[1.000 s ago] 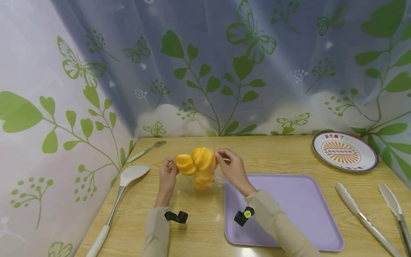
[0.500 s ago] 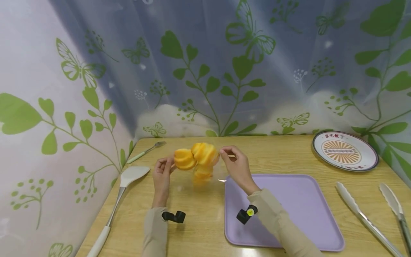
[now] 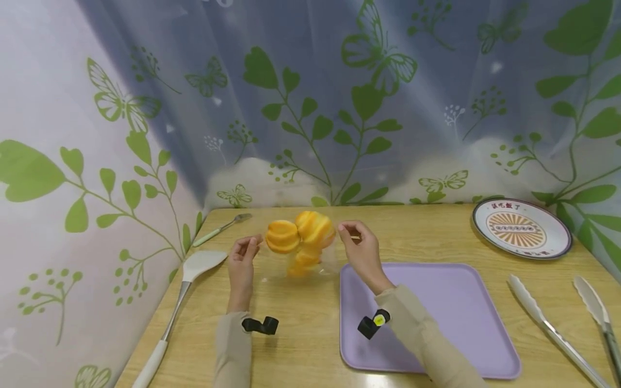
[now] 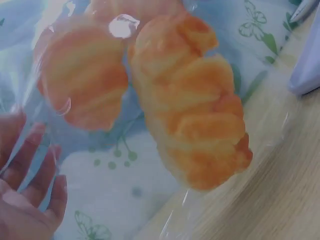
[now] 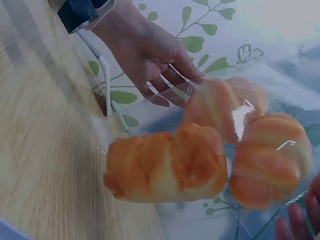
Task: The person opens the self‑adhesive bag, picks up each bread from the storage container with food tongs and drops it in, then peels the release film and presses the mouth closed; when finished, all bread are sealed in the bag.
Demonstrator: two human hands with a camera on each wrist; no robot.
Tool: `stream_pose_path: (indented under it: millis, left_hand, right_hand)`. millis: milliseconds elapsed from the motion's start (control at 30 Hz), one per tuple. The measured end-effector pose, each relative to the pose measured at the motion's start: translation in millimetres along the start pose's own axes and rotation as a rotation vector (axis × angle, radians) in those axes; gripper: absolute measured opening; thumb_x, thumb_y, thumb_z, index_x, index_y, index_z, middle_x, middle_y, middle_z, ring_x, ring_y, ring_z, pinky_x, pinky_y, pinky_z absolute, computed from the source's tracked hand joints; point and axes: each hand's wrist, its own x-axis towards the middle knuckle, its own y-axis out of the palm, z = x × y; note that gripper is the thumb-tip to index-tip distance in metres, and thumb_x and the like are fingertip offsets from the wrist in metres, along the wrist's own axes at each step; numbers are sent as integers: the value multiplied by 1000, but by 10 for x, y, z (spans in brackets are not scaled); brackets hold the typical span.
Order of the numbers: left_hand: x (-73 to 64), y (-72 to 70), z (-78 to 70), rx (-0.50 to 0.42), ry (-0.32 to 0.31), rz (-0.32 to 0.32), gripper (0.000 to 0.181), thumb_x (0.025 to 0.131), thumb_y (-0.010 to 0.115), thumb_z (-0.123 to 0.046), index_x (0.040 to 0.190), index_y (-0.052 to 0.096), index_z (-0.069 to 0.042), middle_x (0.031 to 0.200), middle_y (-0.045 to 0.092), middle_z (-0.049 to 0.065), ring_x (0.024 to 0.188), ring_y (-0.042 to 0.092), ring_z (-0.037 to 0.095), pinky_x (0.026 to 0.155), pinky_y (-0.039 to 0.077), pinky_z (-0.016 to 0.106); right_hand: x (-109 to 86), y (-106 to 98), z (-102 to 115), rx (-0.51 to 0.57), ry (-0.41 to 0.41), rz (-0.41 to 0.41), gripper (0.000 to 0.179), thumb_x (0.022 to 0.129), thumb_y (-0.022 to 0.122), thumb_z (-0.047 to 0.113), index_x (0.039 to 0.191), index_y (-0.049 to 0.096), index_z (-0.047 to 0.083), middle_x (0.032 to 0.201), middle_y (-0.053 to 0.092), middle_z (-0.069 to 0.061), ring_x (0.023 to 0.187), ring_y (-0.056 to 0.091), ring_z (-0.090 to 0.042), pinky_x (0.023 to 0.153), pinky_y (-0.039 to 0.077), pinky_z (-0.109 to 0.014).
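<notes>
Three golden bread rolls, one round (image 3: pixel 283 237), one at its upper right (image 3: pixel 314 229) and one long and ridged (image 4: pixel 192 110), sit inside a clear plastic bag (image 3: pixel 331 261). The bag is held up above the table. My left hand (image 3: pixel 242 261) pinches its left side between thumb and fingers. On the opposite side, my right hand (image 3: pixel 363 253) pinches the bag's edge. The right wrist view has the left hand (image 5: pixel 150 55) at the far side of the bag, while only fingertips of the right hand (image 5: pixel 302 215) show there.
A lilac tray (image 3: pixel 436 318) lies right of the bag. Metal tongs (image 3: pixel 548 326) lie beyond it, below a patterned plate (image 3: pixel 521 229) leaning at the back right. At left are a white spatula (image 3: pixel 201 264) and a small fork (image 3: pixel 220 229). A printed curtain (image 3: pixel 310 108) backs the table.
My hands have moved apart, left hand leftward and right hand rightward, stretching the bag between them. The bread has risen slightly.
</notes>
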Motion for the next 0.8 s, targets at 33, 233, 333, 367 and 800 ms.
stream_pose_path:
  millis: [33, 233, 333, 367, 800]
  left_hand:
    - [-3, -9, -3, -5, 5, -5, 11, 99, 58, -12, 91, 64, -16, 90, 71, -15, 90, 66, 1, 85, 53, 16]
    - [-1, -32, 3, 8, -60, 43, 8, 98, 58, -11, 95, 65, -12, 90, 70, -16, 90, 65, 0, 85, 53, 16]
    - [-2, -35, 48, 29, -112, 57, 13, 99, 58, -11, 107, 65, -5, 94, 69, -13, 89, 65, -1, 85, 54, 17]
    - [-4, -31, 56, 30, -118, 57, 17, 99, 57, -12, 111, 64, -3, 94, 68, -12, 90, 64, -1, 86, 54, 17]
    - [3, 0, -97, -88, 4, -20, 15, 98, 58, -10, 88, 65, -18, 87, 70, -13, 88, 65, 2, 86, 53, 19]
  right_hand:
    - [-6, 2, -7, 16, -3, -26, 22, 98, 59, 17, 109, 66, -1, 108, 66, -16, 91, 57, -7, 79, 48, -18]
    - [-4, 18, -27, -23, 17, -4, 19, 97, 60, 15, 106, 67, 0, 106, 67, -16, 92, 60, -14, 78, 48, -21]
    - [5, 14, -35, -75, 47, 55, 18, 98, 61, 17, 106, 67, 2, 107, 68, -14, 97, 63, -24, 82, 49, -27]
    - [7, 14, -37, -76, 53, 70, 19, 98, 60, 18, 107, 67, 2, 108, 68, -15, 100, 63, -26, 84, 50, -30]
    - [-7, 54, -44, 52, 11, 23, 20, 99, 57, 15, 110, 63, -2, 109, 65, -20, 93, 60, -10, 87, 53, -26]
